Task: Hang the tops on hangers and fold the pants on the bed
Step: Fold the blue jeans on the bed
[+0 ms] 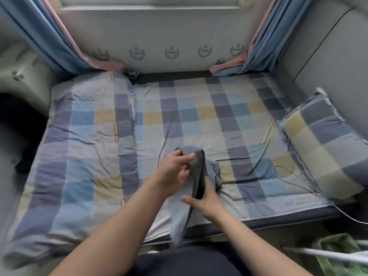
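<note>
Grey garment [197,170] is held up over the near edge of the bed [199,116], one end bunched on the sheet and the other trailing off the edge. Left hand [176,169] pinches its top fold. Right hand [207,200] grips it lower down, fingers hidden behind the cloth. The hands are close together. Judgement: find an edge, spread the hands apart and shake it flat; top or pants cannot be told yet.
</note>
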